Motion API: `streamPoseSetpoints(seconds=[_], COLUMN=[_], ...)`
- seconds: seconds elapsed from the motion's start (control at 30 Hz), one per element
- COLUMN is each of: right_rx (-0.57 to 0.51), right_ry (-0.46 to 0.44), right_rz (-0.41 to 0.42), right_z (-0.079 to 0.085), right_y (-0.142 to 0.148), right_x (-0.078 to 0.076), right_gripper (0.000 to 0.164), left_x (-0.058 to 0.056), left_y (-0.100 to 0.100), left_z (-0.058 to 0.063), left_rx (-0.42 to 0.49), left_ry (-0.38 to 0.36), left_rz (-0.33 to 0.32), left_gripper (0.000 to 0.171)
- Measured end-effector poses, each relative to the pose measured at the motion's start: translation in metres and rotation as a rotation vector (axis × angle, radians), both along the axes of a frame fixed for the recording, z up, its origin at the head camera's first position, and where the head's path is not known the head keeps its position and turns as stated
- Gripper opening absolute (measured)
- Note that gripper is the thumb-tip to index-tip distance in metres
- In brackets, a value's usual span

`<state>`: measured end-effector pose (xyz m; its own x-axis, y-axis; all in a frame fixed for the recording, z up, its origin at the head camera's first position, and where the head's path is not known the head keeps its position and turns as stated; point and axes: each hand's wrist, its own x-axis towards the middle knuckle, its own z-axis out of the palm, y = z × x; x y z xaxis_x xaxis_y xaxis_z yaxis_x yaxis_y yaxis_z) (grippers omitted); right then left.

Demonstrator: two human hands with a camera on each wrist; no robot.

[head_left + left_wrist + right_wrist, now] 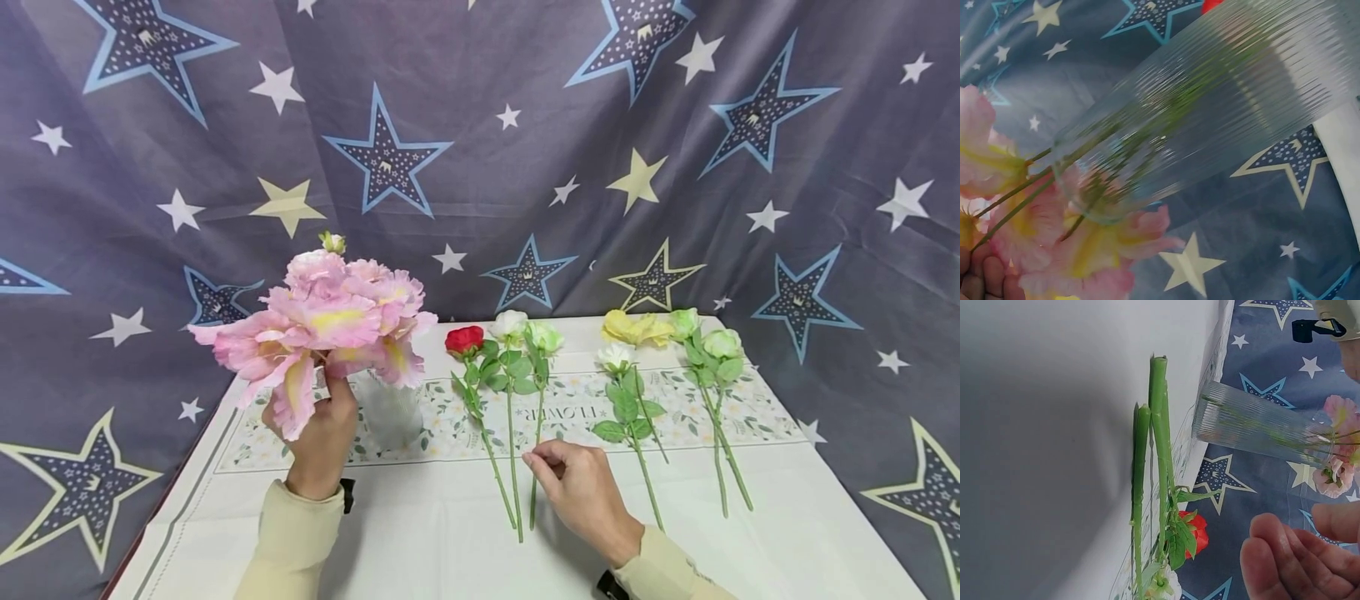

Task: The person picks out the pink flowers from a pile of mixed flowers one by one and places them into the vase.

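My left hand (pixel 321 437) is raised among pink flowers with yellow centres (pixel 330 312) and pinches a stem under the blooms. In the left wrist view several of their stems run down into a clear ribbed vase (pixel 1210 100). The vase stands upright on the table; blooms partly cover its top in the head view. My right hand (pixel 581 492) hovers over the table, holding nothing, its fingers loosely bent and thumb apart in the right wrist view. Closest to it lie the cut stem ends of a red rose (pixel 464 340), a white rose (pixel 510 325) and a pale green rose (pixel 546 337).
Further right lie another white rose (pixel 617 357), a yellow flower (pixel 637 328) and two pale green roses, one of them a green rose (pixel 723 343) at the edge. A printed floral runner (pixel 450 442) crosses the white tablecloth (pixel 420 533). Behind hangs a star-patterned curtain (pixel 480 208).
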<state>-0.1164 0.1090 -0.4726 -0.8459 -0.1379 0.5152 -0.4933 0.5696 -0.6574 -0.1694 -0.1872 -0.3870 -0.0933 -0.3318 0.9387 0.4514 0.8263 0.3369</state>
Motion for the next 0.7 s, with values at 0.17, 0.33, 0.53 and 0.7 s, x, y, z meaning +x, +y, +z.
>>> streamPoseSetpoints(seconds=[0.17, 0.33, 0.53, 0.7], right_rx=[0.006, 0.01, 0.005, 0.008], right_ry=[0.004, 0.001, -0.01, -0.008], right_rz=[0.0, -0.001, -0.003, -0.006], right_z=[0.0, 0.0, 0.0, -0.001], right_y=[0.001, 0.002, 0.002, 0.003], right_x=[0.0, 0.0, 0.0, 0.0], right_gripper=[0.009, 0.008, 0.008, 0.009], left_x=[-0.004, -0.009, -0.014, -0.014], left_y=[0.001, 0.001, -0.002, -0.002], left_z=[-0.007, -0.016, -0.024, -0.034], left_rx=[0.171, 0.062, -0.101, -0.246], left_ry=[-0.036, -0.069, -0.102, -0.193], left_rz=[-0.198, -0.127, -0.092, -0.1], left_gripper=[0.014, 0.009, 0.006, 0.013])
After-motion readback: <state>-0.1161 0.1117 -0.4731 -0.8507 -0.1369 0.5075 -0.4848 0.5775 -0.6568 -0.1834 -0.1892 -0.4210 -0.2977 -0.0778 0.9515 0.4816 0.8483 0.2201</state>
